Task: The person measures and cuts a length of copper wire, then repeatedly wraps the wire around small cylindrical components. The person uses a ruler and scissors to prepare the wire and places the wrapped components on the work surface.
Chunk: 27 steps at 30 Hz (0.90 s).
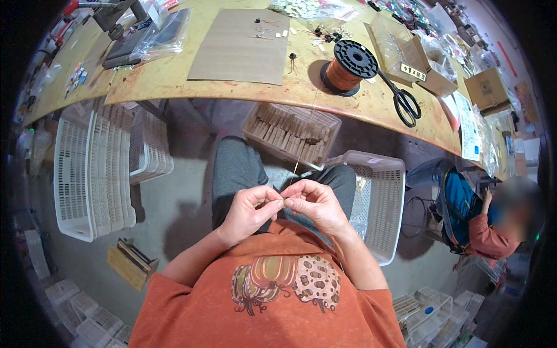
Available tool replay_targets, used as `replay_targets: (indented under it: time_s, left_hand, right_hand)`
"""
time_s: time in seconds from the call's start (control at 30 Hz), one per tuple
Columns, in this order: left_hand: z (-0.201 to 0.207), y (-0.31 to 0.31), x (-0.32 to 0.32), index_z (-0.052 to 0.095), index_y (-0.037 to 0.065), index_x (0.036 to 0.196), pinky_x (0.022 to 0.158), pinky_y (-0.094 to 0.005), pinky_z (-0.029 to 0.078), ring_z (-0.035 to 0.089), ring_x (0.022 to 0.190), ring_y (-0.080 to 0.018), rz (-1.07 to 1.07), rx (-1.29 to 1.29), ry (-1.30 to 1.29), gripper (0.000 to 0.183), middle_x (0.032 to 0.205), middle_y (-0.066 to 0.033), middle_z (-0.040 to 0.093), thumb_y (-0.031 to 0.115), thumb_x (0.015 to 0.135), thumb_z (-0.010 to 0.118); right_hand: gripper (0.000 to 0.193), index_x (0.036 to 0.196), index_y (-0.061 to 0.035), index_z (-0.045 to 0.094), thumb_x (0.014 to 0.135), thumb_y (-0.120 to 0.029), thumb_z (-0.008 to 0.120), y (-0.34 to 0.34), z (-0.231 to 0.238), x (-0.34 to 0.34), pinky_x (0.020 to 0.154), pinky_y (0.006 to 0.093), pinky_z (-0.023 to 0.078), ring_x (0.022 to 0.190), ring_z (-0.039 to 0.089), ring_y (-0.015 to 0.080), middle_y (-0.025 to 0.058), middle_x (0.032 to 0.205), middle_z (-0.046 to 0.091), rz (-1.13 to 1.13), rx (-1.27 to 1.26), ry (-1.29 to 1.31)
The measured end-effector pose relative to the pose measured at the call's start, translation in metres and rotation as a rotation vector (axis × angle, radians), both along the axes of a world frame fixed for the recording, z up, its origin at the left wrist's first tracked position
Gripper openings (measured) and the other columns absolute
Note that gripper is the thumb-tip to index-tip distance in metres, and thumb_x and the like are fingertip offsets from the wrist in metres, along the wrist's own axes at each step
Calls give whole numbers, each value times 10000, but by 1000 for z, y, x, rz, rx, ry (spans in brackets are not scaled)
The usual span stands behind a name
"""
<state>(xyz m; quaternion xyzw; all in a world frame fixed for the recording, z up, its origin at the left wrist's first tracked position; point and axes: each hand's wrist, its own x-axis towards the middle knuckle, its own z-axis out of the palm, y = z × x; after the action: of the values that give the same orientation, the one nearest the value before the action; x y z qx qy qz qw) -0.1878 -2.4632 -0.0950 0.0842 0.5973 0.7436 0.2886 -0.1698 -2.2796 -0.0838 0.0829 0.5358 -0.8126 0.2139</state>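
My left hand (pixel 250 213) and my right hand (pixel 316 207) meet over my lap, thumbs and fingers closed in a pinch. A thin copper-coloured wire (pixel 297 166) comes down from the table edge to the fingertips of my right hand. What my left fingertips grip is too small to make out. The wire appears to lead from a black-flanged spool (pixel 341 77) wound with orange-copper wire, standing near the table's front edge. Right of the spool lie black-handled scissors (pixel 406 105).
On the yellow table (pixel 145 87) lie a cardboard sheet (pixel 232 52) and small black parts with wire leads (pixel 292 57). Beneath stands a crate of brownish pieces (pixel 290 134). White plastic crates (pixel 93 174) are at left, another crate (pixel 386 203) at right. A person (pixel 493 235) sits far right.
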Motion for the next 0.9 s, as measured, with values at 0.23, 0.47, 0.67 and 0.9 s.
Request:
replay_targets:
  time_s: [0.23, 0.47, 0.67, 0.9]
  left_hand:
    - [-1, -2, -14, 597, 16, 818, 555, -172, 395, 497, 624, -21, -163, -5, -109, 93, 708, 27, 567, 89, 870, 572]
    - [11, -6, -46, 619, 73, 766, 562, -256, 448, 570, 625, -134, -346, -462, 852, 68, 698, -26, 603, 136, 783, 636]
    - [36, 14, -79, 585, 107, 643, 563, -346, 452, 536, 643, -235, -641, -546, 1370, 139, 619, -45, 552, 221, 711, 625]
    - [37, 35, -101, 594, 99, 620, 585, -351, 463, 561, 661, -251, -885, -551, 1419, 155, 644, -63, 595, 227, 705, 607]
  right_hand:
    - [84, 878, -20, 599, 827, -71, 642, 0, -15, 6, 612, 189, 447, 678, 546, 56, 19, 811, 625, -57, -29, -8]
    - [105, 882, 8, 585, 851, -87, 617, -7, -32, 15, 577, 205, 460, 617, 541, 76, 35, 770, 609, -134, 75, -35]
    - [113, 881, 40, 593, 847, -66, 613, 3, -27, 9, 608, 223, 490, 641, 593, 105, 75, 784, 633, -65, 99, -55]
    - [126, 891, 8, 664, 848, -100, 616, 8, -17, 3, 590, 197, 465, 663, 611, 88, 76, 829, 668, -4, 264, -58]
